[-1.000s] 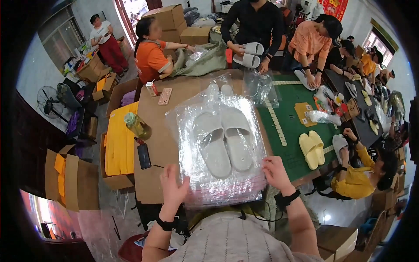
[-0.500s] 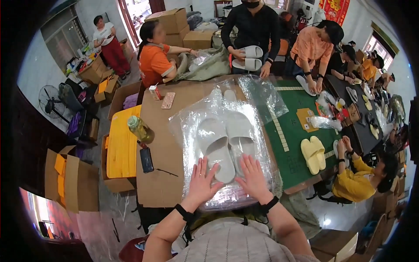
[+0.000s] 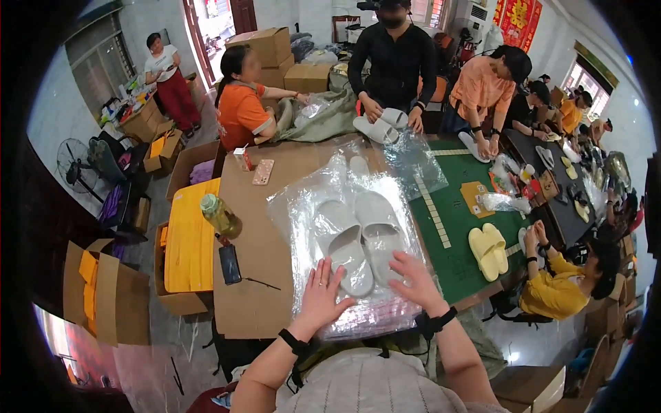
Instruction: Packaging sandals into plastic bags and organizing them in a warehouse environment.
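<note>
- Holds left hand [image 3: 321, 296] palm down, spread wide, at lower centre.
- Holds right hand [image 3: 417, 282] loosely curved, farther right.
- Extends both forearms [image 3: 274, 366] from lower edge.

Plastic bags [image 3: 412, 237]: clear film, glossy, wrinkled. Grey slippers [image 3: 345, 244]: matt, smooth, foam-like. Surface [image 3: 251, 306]: brown cardboard, matt. Bottle [image 3: 221, 218]: translucent, smooth, glossy. Sack [image 3: 286, 125]: rough woven cloth, dull. Yellow slippers [image 3: 485, 253]: smooth, matt.

At the brown table [image 3: 251, 310]'s near edge, the left hand [image 3: 321, 299] covers part of the plastic bags [image 3: 375, 318]; both forearms [image 3: 467, 361] cut off below; clutter [image 3: 593, 196] along the dark table [image 3: 569, 219]'s right edge, too small to tell!
</note>
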A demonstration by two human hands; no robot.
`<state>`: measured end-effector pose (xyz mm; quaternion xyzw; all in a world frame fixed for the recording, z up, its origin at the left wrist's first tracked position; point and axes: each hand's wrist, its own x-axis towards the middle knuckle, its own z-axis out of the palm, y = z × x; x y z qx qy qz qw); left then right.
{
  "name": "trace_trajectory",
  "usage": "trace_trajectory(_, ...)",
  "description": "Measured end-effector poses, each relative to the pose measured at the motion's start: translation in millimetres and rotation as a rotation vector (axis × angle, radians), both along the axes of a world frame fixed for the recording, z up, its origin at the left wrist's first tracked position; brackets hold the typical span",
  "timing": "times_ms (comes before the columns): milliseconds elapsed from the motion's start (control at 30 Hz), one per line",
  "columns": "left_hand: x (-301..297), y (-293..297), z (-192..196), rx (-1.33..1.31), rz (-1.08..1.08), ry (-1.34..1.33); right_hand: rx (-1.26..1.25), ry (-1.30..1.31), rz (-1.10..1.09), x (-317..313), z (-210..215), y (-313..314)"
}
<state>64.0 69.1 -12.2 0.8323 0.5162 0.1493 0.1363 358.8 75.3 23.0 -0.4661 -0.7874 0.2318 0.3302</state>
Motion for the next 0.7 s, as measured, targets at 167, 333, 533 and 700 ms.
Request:
trace_trajectory(167,-0.6,-2.5,1.9,0.005,-0.006,-0.030,0.012,-0.048,-0.453,-77.5,38.3,38.8)
trace_trajectory(333,2.0,-2.3,-2.7,0.051,-0.034,0.012,0.117,-0.343,-0.630,-103.9,7.7,82.2)
trace_trajectory(533,1.6,-1.8,-3.3,0.053,-0.046,0.007,0.092,-0.460,-0.697,-126.9,-8.2,93.6)
trace_trajectory(700,-0.8,-0.4,0.6,0.055,-0.067,-0.029,-0.039,-0.461,-0.692,-132.8,-13.1,102.6)
